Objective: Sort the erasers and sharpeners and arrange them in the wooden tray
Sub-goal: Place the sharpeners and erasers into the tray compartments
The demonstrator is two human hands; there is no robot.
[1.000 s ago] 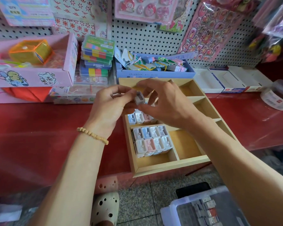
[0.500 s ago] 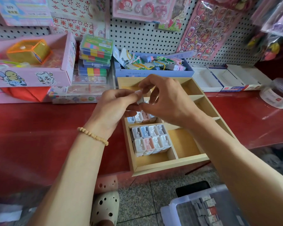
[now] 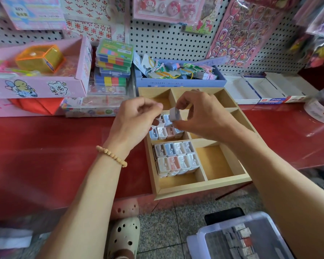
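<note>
Head view shows the wooden tray [image 3: 204, 189] on the red counter [image 3: 45, 156], its near edge overhanging the counter's front. Half a second ago both hands were closed together on one small sharpener; now they have drawn apart, and the sharpener has passed wholly to the right hand [image 3: 202, 116]. That suggests the piece has been checked or turned the right way and is ready to go down, so the step in hand is placing, not sorting.

Two tray compartments on the left already hold sharpeners [image 3: 175, 158]: the nearer one carries two full rows lying flat and touching, while the one behind it has a single visible row [image 3: 165, 132] with room left. The compartments on the right side show bare wood.

Both forearms reach forward over the counter edge. Right hand hovers above the half-filled compartment, thumb below and fingertips above, pinching the pale sharpener [image 3: 174, 114] tilted on its edge. Left hand [image 3: 137, 118], just beside it and no longer touching the piece, has its fingers curled in; whether they grasp anything I cannot tell. A beaded bracelet [image 3: 111, 156] sits on that wrist.
</note>
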